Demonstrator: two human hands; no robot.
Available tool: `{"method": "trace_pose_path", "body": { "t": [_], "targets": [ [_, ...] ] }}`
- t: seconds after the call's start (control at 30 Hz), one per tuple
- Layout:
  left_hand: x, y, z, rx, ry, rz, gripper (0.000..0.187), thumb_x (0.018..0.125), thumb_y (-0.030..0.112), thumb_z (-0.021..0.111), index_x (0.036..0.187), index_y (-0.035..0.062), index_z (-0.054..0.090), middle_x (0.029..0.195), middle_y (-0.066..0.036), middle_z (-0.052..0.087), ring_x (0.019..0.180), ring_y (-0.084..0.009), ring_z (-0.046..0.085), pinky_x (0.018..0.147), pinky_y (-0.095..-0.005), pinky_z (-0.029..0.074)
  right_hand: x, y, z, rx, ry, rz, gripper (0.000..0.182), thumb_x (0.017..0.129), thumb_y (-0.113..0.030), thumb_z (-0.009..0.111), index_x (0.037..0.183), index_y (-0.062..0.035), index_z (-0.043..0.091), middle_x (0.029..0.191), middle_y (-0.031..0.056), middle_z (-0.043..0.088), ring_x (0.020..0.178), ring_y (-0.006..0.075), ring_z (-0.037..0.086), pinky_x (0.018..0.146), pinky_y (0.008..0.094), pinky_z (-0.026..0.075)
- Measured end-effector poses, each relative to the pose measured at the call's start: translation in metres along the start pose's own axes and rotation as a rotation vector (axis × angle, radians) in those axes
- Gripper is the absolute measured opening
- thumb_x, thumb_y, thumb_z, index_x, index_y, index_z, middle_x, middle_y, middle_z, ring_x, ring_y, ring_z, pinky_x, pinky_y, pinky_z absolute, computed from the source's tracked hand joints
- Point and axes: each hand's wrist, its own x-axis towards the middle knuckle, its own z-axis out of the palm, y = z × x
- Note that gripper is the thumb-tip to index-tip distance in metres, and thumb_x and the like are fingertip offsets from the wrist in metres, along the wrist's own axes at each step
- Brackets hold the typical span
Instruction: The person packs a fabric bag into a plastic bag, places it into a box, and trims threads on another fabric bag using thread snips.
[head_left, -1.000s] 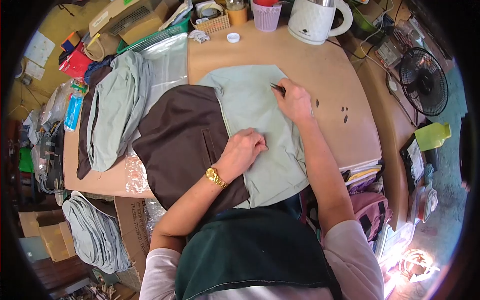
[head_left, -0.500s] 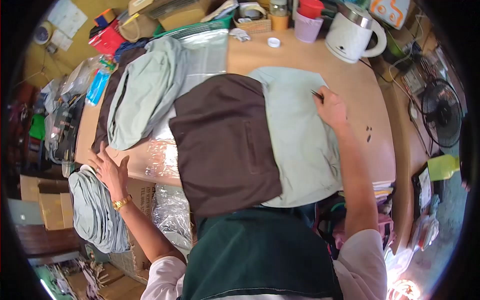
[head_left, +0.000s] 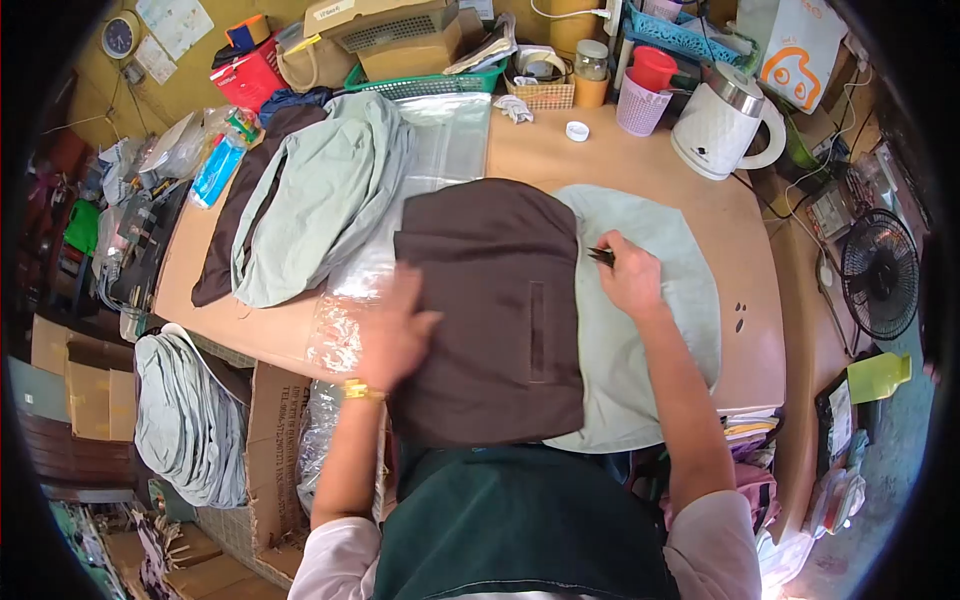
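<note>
A dark brown fabric piece (head_left: 470, 330) with a long narrow welt pocket (head_left: 537, 332) lies in front of me. To its right spreads a pale grey-green cloth (head_left: 650, 390), meeting the brown one along its right edge. My right hand (head_left: 634, 275) is closed around small dark thread snips (head_left: 602, 256), their tips pointing left toward the brown edge. Blurred by motion, my left hand (head_left: 395, 335) is at the left edge of the brown piece, thumb apart from the fingers, holding nothing visible.
Another pale and brown garment pile (head_left: 320, 200) lies at the table's left. Folded pale cloths (head_left: 185, 420) hang in a stack at lower left, beside a cardboard box (head_left: 275, 460). A white kettle (head_left: 715, 130), cups (head_left: 642, 105) and baskets (head_left: 430, 85) line the back; a fan (head_left: 880, 275) stands right.
My left hand has moved right, from beside the stacked cloths to the brown piece. My right hand has moved left across the pale cloth, still holding the snips. The view has shifted.
</note>
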Motion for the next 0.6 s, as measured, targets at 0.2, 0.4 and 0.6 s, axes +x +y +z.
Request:
{"method": "trace_pose_path", "body": {
  "t": [0.2,0.4,0.6],
  "targets": [
    [-0.028,-0.022,-0.099,0.634,0.574,-0.158,0.043,0.08,0.015,0.069,0.121,0.0073,0.058,0.137,-0.017,0.046,0.125,-0.0377,0.045,0.102,-0.05,0.036,-0.002,0.012,-0.016,-0.025,-0.052,-0.051,0.021,0.075,-0.006,0.067,0.092,-0.01,0.054,0.077,0.0113,0.066,0.071,0.0338,0.064,0.062,0.0425,0.049],
    [0.007,0.079,-0.032,0.042,0.262,0.263,0.051,0.081,0.018,0.072,0.124,-0.0023,0.054,0.124,-0.023,0.054,0.115,-0.0409,0.051,0.098,-0.0452,0.042,-0.005,0.011,-0.02,-0.063,-0.134,-0.054,0.028,0.074,-0.009,0.068,0.096,-0.0101,0.051,0.083,0.0108,0.065,0.074,0.0335,0.064,0.065,0.0445,0.05],
    [0.097,0.037,0.003,0.145,0.142,-0.265,0.06,0.081,0.039,0.071,0.117,-0.0065,0.054,0.111,-0.025,0.06,0.103,-0.04,0.058,0.089,-0.0447,0.047,-0.011,0.029,-0.043,0.015,-0.259,-0.152,0.023,0.075,-0.008,0.067,0.093,-0.0059,0.055,0.08,0.0119,0.064,0.071,0.032,0.064,0.065,0.0397,0.05]
  ]
}}
